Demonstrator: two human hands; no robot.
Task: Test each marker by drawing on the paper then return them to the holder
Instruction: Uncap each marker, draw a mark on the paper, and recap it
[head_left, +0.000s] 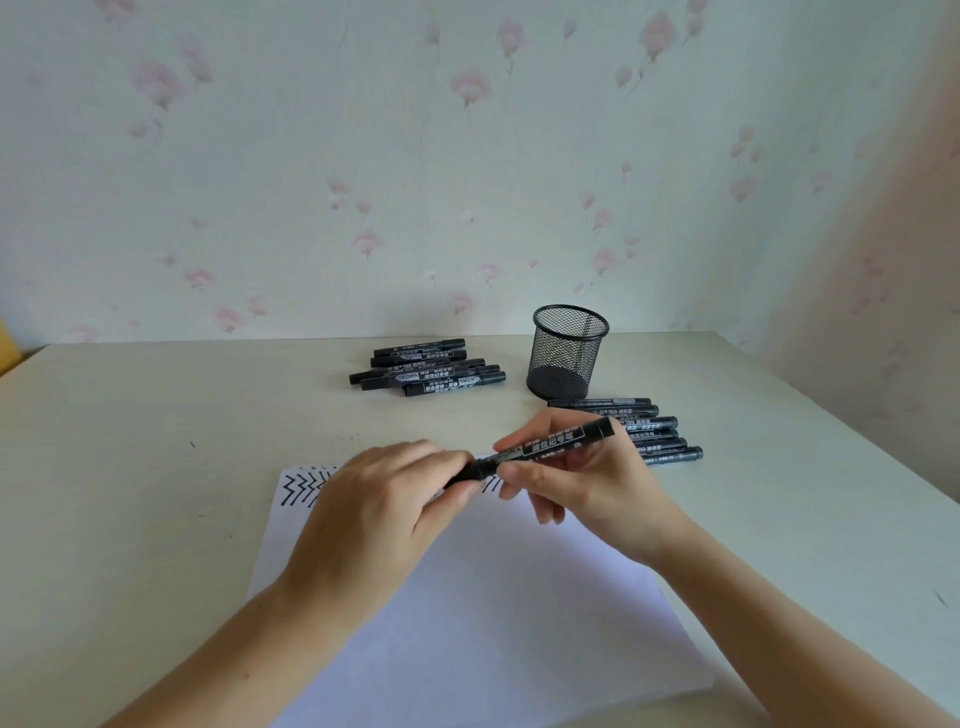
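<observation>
Above paper (467, 597), both hands hold a black, white-lettered marker (550, 446).

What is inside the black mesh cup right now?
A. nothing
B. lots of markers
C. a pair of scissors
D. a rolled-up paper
A: you can see through the mesh cup to its bare bottom, and the markers lie in two piles on the table beside it.

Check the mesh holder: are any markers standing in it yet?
No. The mesh holder shows only bare mesh inside, while the markers lie on the table in two piles beside it.
</observation>
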